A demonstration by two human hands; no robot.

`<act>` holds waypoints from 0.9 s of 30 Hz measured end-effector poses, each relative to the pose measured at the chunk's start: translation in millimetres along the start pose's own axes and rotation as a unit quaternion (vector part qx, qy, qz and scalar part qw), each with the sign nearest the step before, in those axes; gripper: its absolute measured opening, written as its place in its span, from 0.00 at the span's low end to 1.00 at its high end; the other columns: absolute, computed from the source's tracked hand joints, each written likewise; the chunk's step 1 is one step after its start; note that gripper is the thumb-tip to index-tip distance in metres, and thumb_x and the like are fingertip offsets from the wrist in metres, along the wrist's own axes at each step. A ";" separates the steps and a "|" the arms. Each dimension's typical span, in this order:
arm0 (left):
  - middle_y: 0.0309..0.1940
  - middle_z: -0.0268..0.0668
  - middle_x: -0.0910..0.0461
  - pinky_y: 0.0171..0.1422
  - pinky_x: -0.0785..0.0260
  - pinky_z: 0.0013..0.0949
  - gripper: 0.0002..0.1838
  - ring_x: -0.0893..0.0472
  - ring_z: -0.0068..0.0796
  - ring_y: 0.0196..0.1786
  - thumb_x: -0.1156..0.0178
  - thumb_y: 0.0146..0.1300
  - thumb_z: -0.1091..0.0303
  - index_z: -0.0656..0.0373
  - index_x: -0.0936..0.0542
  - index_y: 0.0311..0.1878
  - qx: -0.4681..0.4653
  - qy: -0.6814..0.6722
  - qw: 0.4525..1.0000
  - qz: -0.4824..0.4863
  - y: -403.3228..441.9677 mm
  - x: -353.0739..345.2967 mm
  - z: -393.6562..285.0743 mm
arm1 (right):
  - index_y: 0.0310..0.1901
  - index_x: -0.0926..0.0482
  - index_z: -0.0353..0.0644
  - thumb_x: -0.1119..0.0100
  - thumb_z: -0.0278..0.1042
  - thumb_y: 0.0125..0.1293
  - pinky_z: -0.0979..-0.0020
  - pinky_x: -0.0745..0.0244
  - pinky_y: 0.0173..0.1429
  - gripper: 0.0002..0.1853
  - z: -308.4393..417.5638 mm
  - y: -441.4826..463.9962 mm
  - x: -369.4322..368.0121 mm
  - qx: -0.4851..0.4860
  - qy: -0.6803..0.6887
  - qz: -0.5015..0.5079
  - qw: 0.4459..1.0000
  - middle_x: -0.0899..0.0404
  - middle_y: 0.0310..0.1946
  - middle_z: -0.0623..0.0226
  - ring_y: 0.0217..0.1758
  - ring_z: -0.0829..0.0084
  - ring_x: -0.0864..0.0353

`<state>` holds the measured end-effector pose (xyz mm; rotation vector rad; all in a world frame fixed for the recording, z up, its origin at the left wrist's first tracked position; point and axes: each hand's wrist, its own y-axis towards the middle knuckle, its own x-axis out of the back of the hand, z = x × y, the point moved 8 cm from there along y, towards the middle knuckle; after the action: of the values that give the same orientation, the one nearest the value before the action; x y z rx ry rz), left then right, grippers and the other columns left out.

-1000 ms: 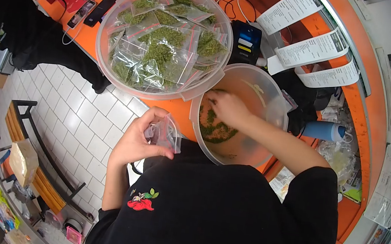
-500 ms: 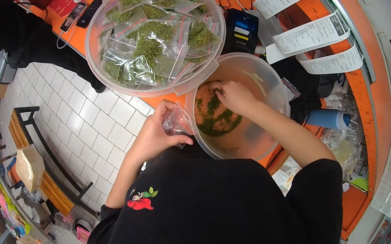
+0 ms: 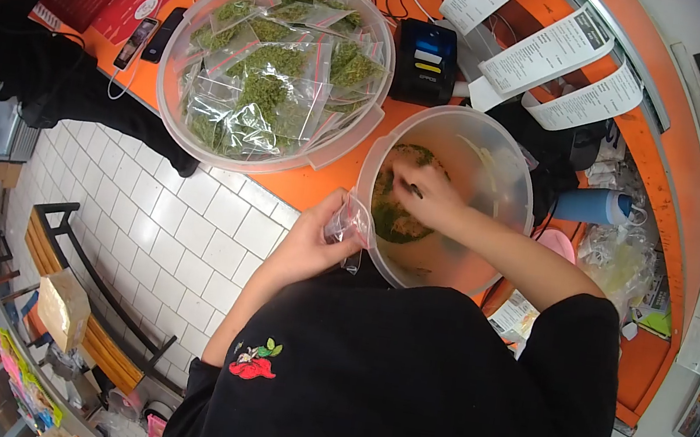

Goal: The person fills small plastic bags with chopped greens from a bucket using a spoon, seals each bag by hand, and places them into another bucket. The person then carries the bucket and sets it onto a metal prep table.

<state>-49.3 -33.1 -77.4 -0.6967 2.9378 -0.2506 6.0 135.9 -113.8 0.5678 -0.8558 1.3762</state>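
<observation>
My left hand (image 3: 311,244) pinches a small clear zip bag (image 3: 351,222) between thumb and fingers, close against the near left rim of a translucent plastic tub (image 3: 499,163). Inside that tub, fine green plant bits (image 3: 395,224) lie in a loose patch on the bottom. My right hand (image 3: 431,196) reaches down into the patch with its fingers curled; they are slightly blurred, and what is between them is hidden. To the left stands a second round tub (image 3: 168,111) heaped with clear zip bags (image 3: 265,92) of green plant matter with red seal lines.
A small black printer (image 3: 424,62) sits behind the tubs, near hanging paper receipts (image 3: 548,57). Phones (image 3: 135,43) and cables lie on the orange counter (image 3: 359,151). At the right is a blue bottle (image 3: 589,206). Another person's dark-clothed leg (image 3: 99,110) shows at the left.
The tub with loose green bits now appears farther right, and my left hand with the bag has shifted right alongside it. My right hand has moved within the patch, its fingers now more curled.
</observation>
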 end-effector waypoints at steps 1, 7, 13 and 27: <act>0.36 0.32 0.22 0.47 0.30 0.27 0.17 0.24 0.19 0.40 0.33 0.57 0.75 0.61 0.27 0.48 -0.025 0.005 1.000 0.017 -2.7 -4.5 -5.0 | 0.40 0.27 0.36 0.43 0.30 0.63 0.53 0.26 0.38 0.08 4.0 1.8 17.6 0.029 -0.013 -0.078 0.996 0.23 0.28 0.49 0.35 0.47 0.20; 0.36 0.31 0.23 0.48 0.31 0.25 0.16 0.25 0.17 0.42 0.34 0.57 0.76 0.61 0.27 0.47 -0.020 0.016 0.998 0.056 -12.1 -11.0 -7.3 | 0.49 0.27 0.44 0.41 0.29 0.58 0.56 0.23 0.42 0.16 31.6 -40.6 -43.1 0.129 -0.012 0.208 0.969 0.21 0.34 0.58 0.38 0.56 0.18; 0.36 0.31 0.23 0.47 0.31 0.25 0.16 0.24 0.17 0.40 0.34 0.56 0.77 0.61 0.27 0.46 -0.025 -0.010 0.997 0.068 -23.7 -22.4 -7.1 | 0.43 0.26 0.42 0.38 0.25 0.52 0.56 0.24 0.42 0.15 28.5 -44.5 3.8 0.119 -0.121 0.003 0.985 0.22 0.33 0.58 0.39 0.55 0.19; 0.35 0.29 0.22 0.47 0.32 0.24 0.20 0.24 0.17 0.39 0.34 0.56 0.76 0.61 0.28 0.51 -0.030 -0.028 0.996 0.084 -46.6 -44.8 11.8 | 0.41 0.26 0.41 0.46 0.27 0.58 0.49 0.24 0.41 0.09 13.9 -84.1 -25.7 -0.055 -0.016 -0.043 0.997 0.20 0.32 0.50 0.37 0.48 0.19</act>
<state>12.5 -55.4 -77.2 -0.4509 2.9390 -0.1259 86.5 97.8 -115.1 0.5365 -0.9184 1.2368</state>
